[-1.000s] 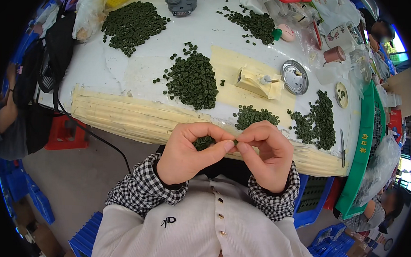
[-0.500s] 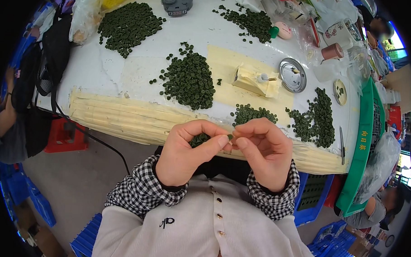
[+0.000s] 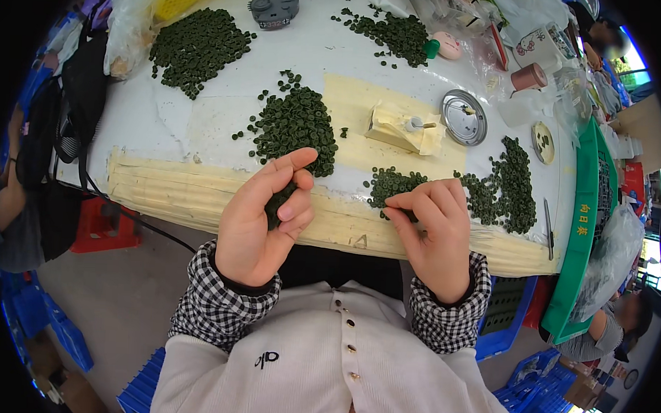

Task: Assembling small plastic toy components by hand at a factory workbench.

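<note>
My left hand (image 3: 261,219) is raised over the table's front edge, its fingers curled round several small dark green wheels (image 3: 277,204). Just beyond its fingertips spreads a large heap of similar wheels (image 3: 297,121). My right hand (image 3: 440,236) has thumb and forefinger pinched together at the near side of a smaller wheel group (image 3: 391,184). Whatever lies between those fingertips is too small or hidden to make out. Another wheel pile (image 3: 517,187) lies to the right of this hand.
A tape-covered block (image 3: 406,127) with a small pin stands mid-table, beside a round metal lid (image 3: 464,118). Tweezers (image 3: 548,229) lie near a green crate (image 3: 580,237) at right. Farther off are a grey model turret (image 3: 274,8) and more wheel piles (image 3: 201,49).
My hands were together over the table edge with a small green piece at the fingertips. They have parted: the left went left, the right moved right to the small wheel group.
</note>
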Demonstrator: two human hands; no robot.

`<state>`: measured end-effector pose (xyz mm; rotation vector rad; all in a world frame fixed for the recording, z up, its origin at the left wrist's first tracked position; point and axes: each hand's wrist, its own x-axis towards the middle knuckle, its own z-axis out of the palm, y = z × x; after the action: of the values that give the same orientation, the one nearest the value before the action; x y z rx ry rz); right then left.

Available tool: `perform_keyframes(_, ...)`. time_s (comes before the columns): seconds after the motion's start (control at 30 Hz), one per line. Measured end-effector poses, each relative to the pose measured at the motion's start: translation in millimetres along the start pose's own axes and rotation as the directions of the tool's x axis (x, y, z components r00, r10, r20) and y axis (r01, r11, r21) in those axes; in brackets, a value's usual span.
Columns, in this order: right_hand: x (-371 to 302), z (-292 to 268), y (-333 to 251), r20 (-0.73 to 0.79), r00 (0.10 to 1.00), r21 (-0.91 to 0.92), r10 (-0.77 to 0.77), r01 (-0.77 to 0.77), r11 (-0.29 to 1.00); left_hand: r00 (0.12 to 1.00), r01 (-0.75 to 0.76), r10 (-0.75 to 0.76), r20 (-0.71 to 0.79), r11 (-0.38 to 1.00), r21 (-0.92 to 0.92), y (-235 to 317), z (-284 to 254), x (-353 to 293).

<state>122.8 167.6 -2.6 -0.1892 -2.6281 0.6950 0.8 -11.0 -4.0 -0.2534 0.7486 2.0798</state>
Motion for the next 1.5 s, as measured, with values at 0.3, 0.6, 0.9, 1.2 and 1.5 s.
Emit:
perform_keyframes(0.3, 6, 10, -5, 0.022, 0.993, -0.189, -0.114, 0.116, 0.975, 0.989, 0.080, -0.090, 0.120, 0.993, 0.082, -11, -5, -7)
perform_keyframes(0.6, 0, 8, -7, -0.207, 0.978, 0.123, 0.006, 0.020, 0.992, 0.974, 0.156, -0.185, 0.131, 0.966, 0.205, -21, 7, -9)
perform_keyframes(0.9, 1, 7, -12, -0.231, 0.973, 0.200, 0.020, 0.027, 0.979, 0.960, 0.162, -0.197, 0.198, 0.970, 0.179, -24, -6, -7)
perform_keyframes(1.2, -4, 8, -15, -0.133, 0.972, 0.476, 0.195, -0.110, 0.873, 0.959, 0.159, -0.190, 0.211, 0.975, 0.158, -23, 0, -6)
perform_keyframes(1.5, -4, 5, -15, -0.013, 0.987, 0.635, 0.163, -0.118, 0.764, 0.947, 0.170, -0.194, 0.256, 0.979, 0.116, -25, -7, -5)
